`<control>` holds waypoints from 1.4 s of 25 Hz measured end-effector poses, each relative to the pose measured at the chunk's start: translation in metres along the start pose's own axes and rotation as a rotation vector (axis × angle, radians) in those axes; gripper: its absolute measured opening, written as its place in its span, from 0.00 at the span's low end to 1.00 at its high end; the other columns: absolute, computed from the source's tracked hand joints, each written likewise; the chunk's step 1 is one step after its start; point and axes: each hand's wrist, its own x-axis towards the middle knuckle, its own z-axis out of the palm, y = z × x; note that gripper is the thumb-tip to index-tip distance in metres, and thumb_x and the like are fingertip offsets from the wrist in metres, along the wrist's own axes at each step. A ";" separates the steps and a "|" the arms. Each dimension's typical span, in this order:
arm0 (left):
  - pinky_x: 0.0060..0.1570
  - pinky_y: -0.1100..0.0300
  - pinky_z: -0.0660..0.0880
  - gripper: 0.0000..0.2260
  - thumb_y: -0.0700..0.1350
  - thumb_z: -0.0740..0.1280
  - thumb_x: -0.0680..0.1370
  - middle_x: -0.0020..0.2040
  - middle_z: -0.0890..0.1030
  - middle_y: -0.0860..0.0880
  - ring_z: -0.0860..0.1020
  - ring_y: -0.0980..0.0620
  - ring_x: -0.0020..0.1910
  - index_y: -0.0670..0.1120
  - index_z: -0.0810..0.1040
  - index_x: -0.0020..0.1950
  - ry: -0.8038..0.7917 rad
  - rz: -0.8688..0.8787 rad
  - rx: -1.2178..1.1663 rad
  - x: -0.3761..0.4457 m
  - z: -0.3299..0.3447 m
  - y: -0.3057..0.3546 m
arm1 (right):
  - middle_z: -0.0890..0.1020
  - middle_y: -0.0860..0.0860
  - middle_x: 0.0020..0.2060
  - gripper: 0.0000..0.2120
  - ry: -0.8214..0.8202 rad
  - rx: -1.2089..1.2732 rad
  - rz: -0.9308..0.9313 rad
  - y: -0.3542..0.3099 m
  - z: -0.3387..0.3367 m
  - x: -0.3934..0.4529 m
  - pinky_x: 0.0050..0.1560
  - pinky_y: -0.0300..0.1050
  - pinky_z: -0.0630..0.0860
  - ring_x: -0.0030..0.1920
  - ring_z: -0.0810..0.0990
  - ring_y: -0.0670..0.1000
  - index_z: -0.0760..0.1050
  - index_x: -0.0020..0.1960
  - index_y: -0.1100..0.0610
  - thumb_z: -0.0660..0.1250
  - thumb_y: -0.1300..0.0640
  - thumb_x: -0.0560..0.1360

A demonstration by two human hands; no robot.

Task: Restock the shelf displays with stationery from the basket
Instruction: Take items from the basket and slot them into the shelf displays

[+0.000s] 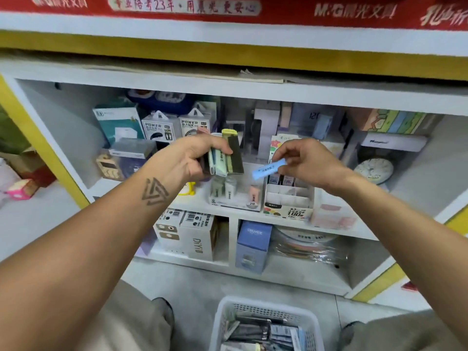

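My left hand (pixel 195 158) grips a small stack of stationery packs (pixel 226 154), dark, pale green and yellow, held upright in front of the shelf. My right hand (pixel 306 160) pinches a slim blue pack (pixel 268 169) between thumb and fingers, just above a white display box (pixel 288 196) with divided slots on the middle shelf. A clear display tray (pixel 235 193) with a few pastel packs sits left of that box. The white mesh basket (pixel 266 307) with several more packs stands on the floor between my knees.
Power bank boxes (pixel 174 127), a teal box and grey boxes fill the shelf's left side. A round clock (pixel 373 171) and a pink box (pixel 331 215) stand at the right. Below are white cartons (pixel 192 234), a blue box (pixel 253 243) and wrapped discs. Yellow shelf frames border both sides.
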 end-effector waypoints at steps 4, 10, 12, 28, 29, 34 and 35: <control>0.68 0.43 0.67 0.16 0.33 0.67 0.73 0.54 0.81 0.41 0.79 0.41 0.54 0.45 0.76 0.58 0.018 0.008 -0.005 0.009 -0.014 0.002 | 0.82 0.53 0.42 0.13 0.040 -0.156 -0.097 -0.001 0.018 0.020 0.50 0.51 0.82 0.38 0.77 0.48 0.82 0.47 0.52 0.75 0.68 0.70; 0.67 0.39 0.68 0.17 0.32 0.67 0.72 0.62 0.80 0.39 0.78 0.39 0.63 0.45 0.77 0.59 0.055 0.009 -0.009 0.016 -0.020 0.002 | 0.83 0.56 0.44 0.11 0.026 -0.076 -0.071 -0.004 0.023 0.026 0.47 0.57 0.83 0.38 0.84 0.50 0.85 0.48 0.52 0.75 0.67 0.72; 0.67 0.40 0.69 0.16 0.32 0.68 0.72 0.61 0.81 0.39 0.79 0.39 0.61 0.45 0.77 0.59 0.054 0.007 0.001 0.017 -0.017 0.001 | 0.84 0.58 0.46 0.10 0.007 -0.009 -0.037 -0.004 0.024 0.027 0.48 0.60 0.83 0.38 0.87 0.49 0.84 0.51 0.55 0.72 0.68 0.75; 0.40 0.48 0.82 0.09 0.31 0.67 0.72 0.43 0.83 0.40 0.83 0.44 0.38 0.41 0.80 0.50 0.041 -0.009 0.058 0.023 -0.023 -0.002 | 0.82 0.47 0.37 0.07 0.084 -0.221 -0.150 0.001 0.036 0.043 0.41 0.43 0.83 0.37 0.83 0.43 0.82 0.49 0.54 0.73 0.65 0.74; 0.37 0.47 0.82 0.08 0.31 0.67 0.72 0.41 0.84 0.40 0.84 0.44 0.36 0.40 0.80 0.48 0.042 -0.006 0.055 0.023 -0.025 -0.002 | 0.82 0.47 0.37 0.07 0.079 -0.233 -0.162 0.000 0.038 0.043 0.44 0.44 0.83 0.38 0.82 0.44 0.82 0.49 0.55 0.74 0.64 0.73; 0.43 0.48 0.80 0.07 0.31 0.67 0.72 0.38 0.83 0.41 0.83 0.44 0.36 0.41 0.80 0.44 0.032 -0.008 0.106 0.023 -0.031 -0.004 | 0.82 0.47 0.36 0.05 -0.008 -0.285 -0.252 -0.007 0.055 0.035 0.46 0.45 0.81 0.38 0.79 0.44 0.82 0.46 0.55 0.73 0.64 0.73; 0.47 0.49 0.79 0.07 0.31 0.67 0.72 0.38 0.83 0.42 0.82 0.44 0.36 0.42 0.80 0.43 0.027 -0.015 0.123 0.022 -0.031 -0.005 | 0.82 0.47 0.36 0.05 -0.012 -0.302 -0.263 -0.007 0.056 0.035 0.46 0.47 0.81 0.39 0.79 0.45 0.82 0.46 0.55 0.72 0.64 0.73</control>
